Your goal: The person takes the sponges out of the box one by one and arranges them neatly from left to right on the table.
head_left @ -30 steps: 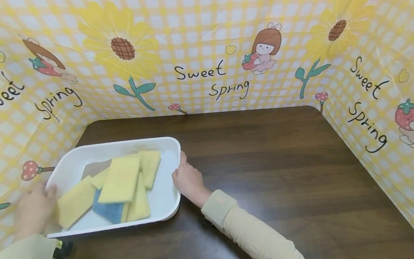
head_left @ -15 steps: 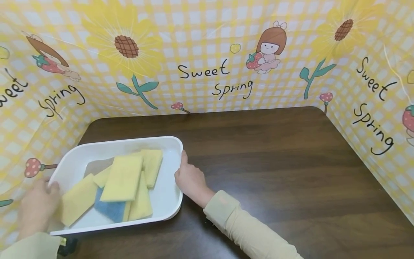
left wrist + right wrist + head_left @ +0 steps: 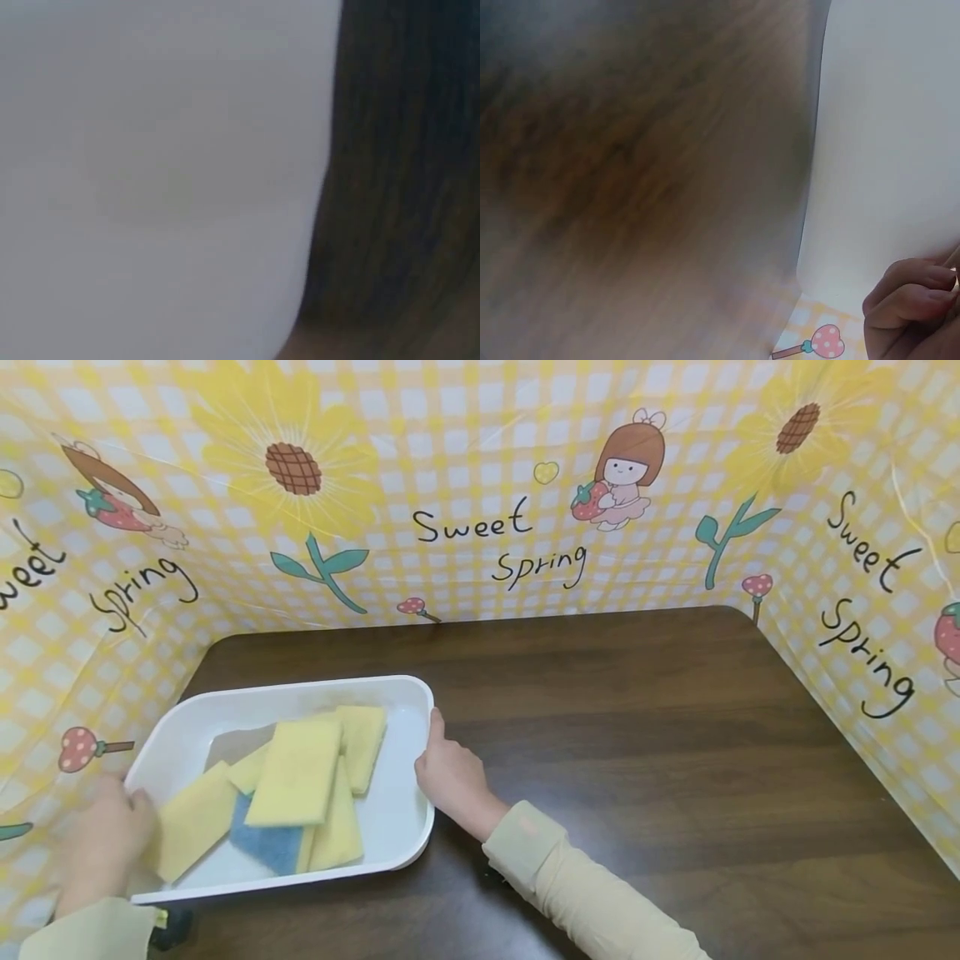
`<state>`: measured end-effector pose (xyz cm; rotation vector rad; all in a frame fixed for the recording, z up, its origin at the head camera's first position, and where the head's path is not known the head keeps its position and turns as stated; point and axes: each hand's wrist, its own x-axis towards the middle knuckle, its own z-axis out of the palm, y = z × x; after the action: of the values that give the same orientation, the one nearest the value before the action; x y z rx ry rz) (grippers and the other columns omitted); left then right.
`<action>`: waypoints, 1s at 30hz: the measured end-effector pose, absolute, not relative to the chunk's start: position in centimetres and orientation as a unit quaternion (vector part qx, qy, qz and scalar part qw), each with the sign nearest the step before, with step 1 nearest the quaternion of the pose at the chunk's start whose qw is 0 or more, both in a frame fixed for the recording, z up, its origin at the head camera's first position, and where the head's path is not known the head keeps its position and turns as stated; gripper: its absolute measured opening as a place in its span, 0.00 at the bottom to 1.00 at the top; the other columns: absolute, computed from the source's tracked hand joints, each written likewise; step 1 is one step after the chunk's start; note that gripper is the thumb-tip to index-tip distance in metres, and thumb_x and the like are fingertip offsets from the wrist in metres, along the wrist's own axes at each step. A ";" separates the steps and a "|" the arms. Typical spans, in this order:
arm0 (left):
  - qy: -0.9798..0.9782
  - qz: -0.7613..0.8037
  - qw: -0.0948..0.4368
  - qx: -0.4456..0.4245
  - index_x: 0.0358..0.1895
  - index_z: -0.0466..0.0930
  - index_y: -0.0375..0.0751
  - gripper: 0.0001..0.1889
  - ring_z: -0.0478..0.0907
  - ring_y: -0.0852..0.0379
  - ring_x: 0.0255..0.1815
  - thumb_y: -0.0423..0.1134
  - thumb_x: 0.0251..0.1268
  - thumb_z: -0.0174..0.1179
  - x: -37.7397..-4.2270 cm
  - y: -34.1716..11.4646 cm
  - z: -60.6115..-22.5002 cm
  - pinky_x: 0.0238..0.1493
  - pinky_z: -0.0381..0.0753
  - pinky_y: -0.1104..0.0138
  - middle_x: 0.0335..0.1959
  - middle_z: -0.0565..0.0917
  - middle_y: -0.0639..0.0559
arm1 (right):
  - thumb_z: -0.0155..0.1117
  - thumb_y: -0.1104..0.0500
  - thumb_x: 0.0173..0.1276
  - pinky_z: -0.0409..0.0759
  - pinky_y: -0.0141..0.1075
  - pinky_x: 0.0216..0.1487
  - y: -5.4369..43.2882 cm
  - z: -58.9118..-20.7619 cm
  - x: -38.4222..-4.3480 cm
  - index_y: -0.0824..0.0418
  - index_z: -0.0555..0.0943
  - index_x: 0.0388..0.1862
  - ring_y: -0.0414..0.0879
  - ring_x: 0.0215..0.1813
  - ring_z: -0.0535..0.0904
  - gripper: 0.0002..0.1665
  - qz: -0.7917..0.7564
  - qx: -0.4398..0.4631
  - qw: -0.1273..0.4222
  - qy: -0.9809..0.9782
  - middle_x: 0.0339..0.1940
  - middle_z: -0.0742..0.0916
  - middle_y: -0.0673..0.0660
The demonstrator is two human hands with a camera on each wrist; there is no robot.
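A white plastic tray (image 3: 397, 810) sits on the left part of the table in the head view. Several yellow sponges (image 3: 296, 768) lie heaped in it, and a blue scouring face (image 3: 270, 843) shows beneath the top ones. My left hand (image 3: 105, 843), slightly blurred, grips the tray's left end by the rim. At the opposite end, my right hand (image 3: 453, 777) holds the rim. The right wrist view shows curled fingers (image 3: 915, 300) against the tray's outer wall (image 3: 885, 150). In the left wrist view a blurred white tray wall (image 3: 172, 150) fills most of the picture.
The dark wooden table (image 3: 637, 760) extends to the right of the tray. A yellow checked cloth (image 3: 465, 460) printed with flowers and lettering stands along its back and both sides. A small dark object (image 3: 171, 928) is partly visible beside the left cuff.
The tray, with the sponges in it, has shifted slightly to the right. Both hands have moved along with it, keeping their hold. The camera view has also shifted a little.
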<state>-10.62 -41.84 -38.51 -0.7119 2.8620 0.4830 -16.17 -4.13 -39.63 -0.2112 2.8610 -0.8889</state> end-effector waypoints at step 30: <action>0.946 0.196 0.088 -0.244 0.69 0.43 0.21 0.39 0.72 0.27 0.45 0.56 0.73 0.23 -11.9 -37.2 -38.2 0.40 0.70 0.45 0.56 0.64 0.16 | 0.48 0.59 0.69 0.66 0.36 0.18 0.1 -39.5 -17.2 0.61 0.52 0.76 0.47 0.17 0.72 0.38 -0.329 -0.043 0.074 0.940 0.17 0.79 0.58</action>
<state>-11.87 -37.20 -38.21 -0.7266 2.8156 0.5833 -17.22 0.14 -39.54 -0.1303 2.8229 -0.9890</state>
